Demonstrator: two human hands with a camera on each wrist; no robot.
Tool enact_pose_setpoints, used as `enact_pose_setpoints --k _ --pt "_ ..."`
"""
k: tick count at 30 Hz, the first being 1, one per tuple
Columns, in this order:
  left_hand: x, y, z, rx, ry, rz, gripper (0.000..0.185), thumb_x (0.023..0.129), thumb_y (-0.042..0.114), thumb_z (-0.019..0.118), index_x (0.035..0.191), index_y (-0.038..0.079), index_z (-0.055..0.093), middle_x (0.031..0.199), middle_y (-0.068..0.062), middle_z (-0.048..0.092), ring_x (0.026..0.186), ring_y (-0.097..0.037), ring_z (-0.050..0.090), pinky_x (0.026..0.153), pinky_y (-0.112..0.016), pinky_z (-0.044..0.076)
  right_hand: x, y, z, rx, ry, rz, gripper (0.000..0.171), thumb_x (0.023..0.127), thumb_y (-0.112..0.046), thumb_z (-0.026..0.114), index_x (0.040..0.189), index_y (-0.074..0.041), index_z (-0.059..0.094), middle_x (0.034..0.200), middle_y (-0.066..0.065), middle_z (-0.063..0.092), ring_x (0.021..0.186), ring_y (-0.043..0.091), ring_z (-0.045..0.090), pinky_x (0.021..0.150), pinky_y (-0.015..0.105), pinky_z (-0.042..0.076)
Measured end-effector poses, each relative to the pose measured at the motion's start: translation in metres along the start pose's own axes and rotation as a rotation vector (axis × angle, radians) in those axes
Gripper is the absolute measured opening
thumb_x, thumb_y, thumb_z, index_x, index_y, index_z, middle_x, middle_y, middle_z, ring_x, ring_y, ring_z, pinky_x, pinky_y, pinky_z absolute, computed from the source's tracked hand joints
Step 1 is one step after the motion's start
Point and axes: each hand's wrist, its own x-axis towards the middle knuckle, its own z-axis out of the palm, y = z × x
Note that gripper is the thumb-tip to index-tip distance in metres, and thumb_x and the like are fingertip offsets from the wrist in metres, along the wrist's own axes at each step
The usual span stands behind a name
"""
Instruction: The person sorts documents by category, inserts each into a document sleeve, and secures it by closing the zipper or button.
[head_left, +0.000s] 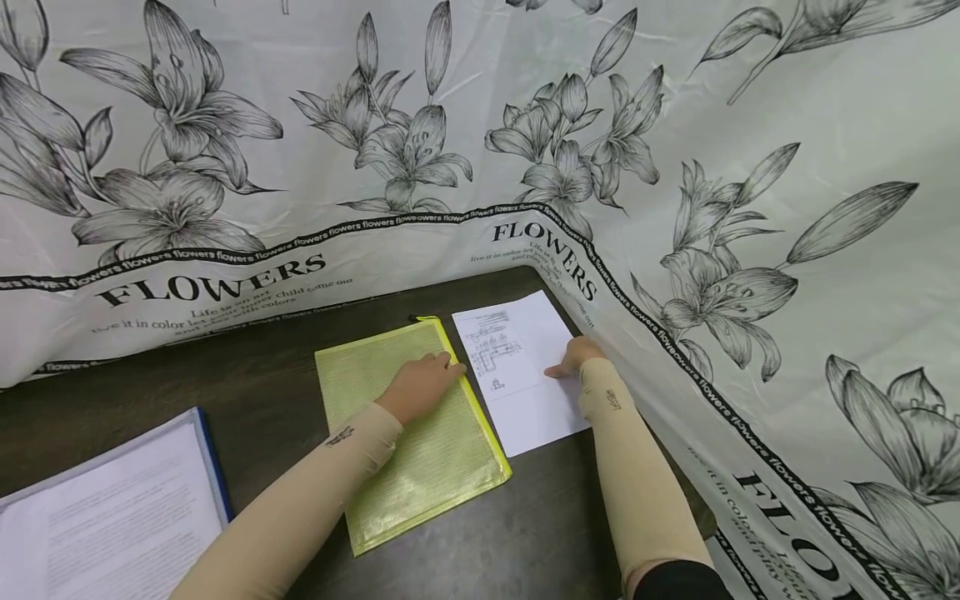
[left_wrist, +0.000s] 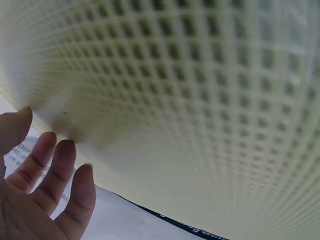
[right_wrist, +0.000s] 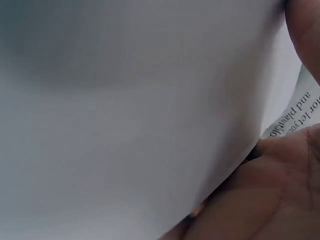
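On the dark table (head_left: 247, 392) lies a yellow mesh pouch (head_left: 435, 467), flat, with its long side next to a white sheet of paper (head_left: 536, 408). The paper has a small drawing near its top and sits close to the table's far right corner. The left hand (head_left: 420, 385) rests on top of the pouch near its right edge, fingers straight and spread a little, pressing down and gripping nothing. The right hand (head_left: 576, 357) is at the right edge of the paper. Its fingers touch the sheet, but I cannot tell if they pinch it. Both arms wear tan sleeves. At the near left is a blue folder (head_left: 112, 508) with printed pages, well apart from the pouch. A white cloth (head_left: 675, 167) with gray flowers and the word FLOWERS hangs behind and to the right.
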Motion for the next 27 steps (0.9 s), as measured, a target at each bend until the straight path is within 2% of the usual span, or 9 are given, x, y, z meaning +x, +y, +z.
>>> enact_pose_setpoints --k 3,7,11,17,19,22,25,27 --pt "0.001 0.0 0.0 0.036 0.008 0.009 0.043 0.103 0.003 0.052 0.139 0.024 0.061 0.109 -0.011 0.059 0.084 -0.025 0.057 0.055 -0.038 0.05 -0.004 0.0 0.0 0.008 0.005 -0.03 0.092 0.083 -0.05 0.081 0.131 0.021 0.049 0.13 0.037 0.055 0.115 0.042 0.058 0.103 0.048 0.046" --pt "0.001 0.0 0.001 0.066 0.009 0.018 0.045 0.102 0.005 0.054 0.14 0.027 0.061 0.111 -0.011 0.06 0.086 -0.026 0.06 0.056 -0.039 0.052 -0.007 0.001 0.002 0.07 0.035 -0.023 0.096 0.081 -0.046 0.084 0.135 0.022 0.043 0.132 0.037 0.053 0.119 0.044 0.056 0.105 0.049 0.044" --pt "0.002 0.001 0.004 0.076 0.02 0.021 0.034 0.103 0.005 0.055 0.131 0.021 0.065 0.115 -0.009 0.061 0.091 -0.026 0.062 0.061 -0.038 0.055 -0.01 0.002 0.004 0.093 0.083 -0.034 0.096 0.079 -0.045 0.086 0.133 0.023 0.044 0.13 0.035 0.055 0.113 0.041 0.058 0.103 0.047 0.045" --pt "0.004 -0.003 0.006 0.045 0.081 0.049 0.022 0.098 0.001 0.061 0.114 0.015 0.068 0.109 -0.008 0.063 0.088 -0.024 0.064 0.069 -0.036 0.055 -0.011 0.005 0.007 0.041 0.147 -0.038 0.102 0.076 -0.056 0.085 0.132 0.02 0.049 0.13 0.032 0.057 0.106 0.036 0.055 0.102 0.048 0.044" --pt "0.004 -0.006 0.006 0.049 0.112 0.069 0.018 0.096 0.002 0.064 0.106 0.015 0.07 0.105 -0.007 0.066 0.086 -0.022 0.065 0.071 -0.036 0.055 -0.011 0.006 0.006 0.029 0.161 -0.04 0.103 0.075 -0.058 0.084 0.132 0.02 0.05 0.131 0.031 0.058 0.106 0.035 0.054 0.102 0.048 0.043" --pt "0.006 -0.01 0.005 0.068 0.161 0.107 0.015 0.094 0.003 0.066 0.091 0.017 0.07 0.091 -0.002 0.066 0.076 -0.019 0.062 0.066 -0.035 0.053 -0.013 0.006 0.005 0.017 0.174 -0.049 0.103 0.075 -0.059 0.084 0.131 0.021 0.051 0.132 0.032 0.058 0.105 0.035 0.055 0.103 0.048 0.042" --pt "0.005 -0.014 0.004 0.094 0.201 0.159 0.02 0.092 0.003 0.068 0.08 0.019 0.069 0.077 0.002 0.057 0.065 -0.015 0.051 0.056 -0.031 0.046 -0.013 0.008 0.005 0.004 0.169 -0.057 0.104 0.075 -0.059 0.084 0.132 0.021 0.05 0.132 0.033 0.057 0.106 0.036 0.054 0.104 0.049 0.042" --pt "0.004 -0.016 0.003 0.119 0.224 0.197 0.022 0.09 0.003 0.071 0.076 0.02 0.07 0.073 0.004 0.053 0.064 -0.013 0.047 0.054 -0.029 0.042 -0.012 0.009 0.006 -0.011 0.165 -0.068 0.105 0.075 -0.061 0.083 0.132 0.022 0.049 0.132 0.034 0.057 0.106 0.036 0.055 0.104 0.049 0.042"
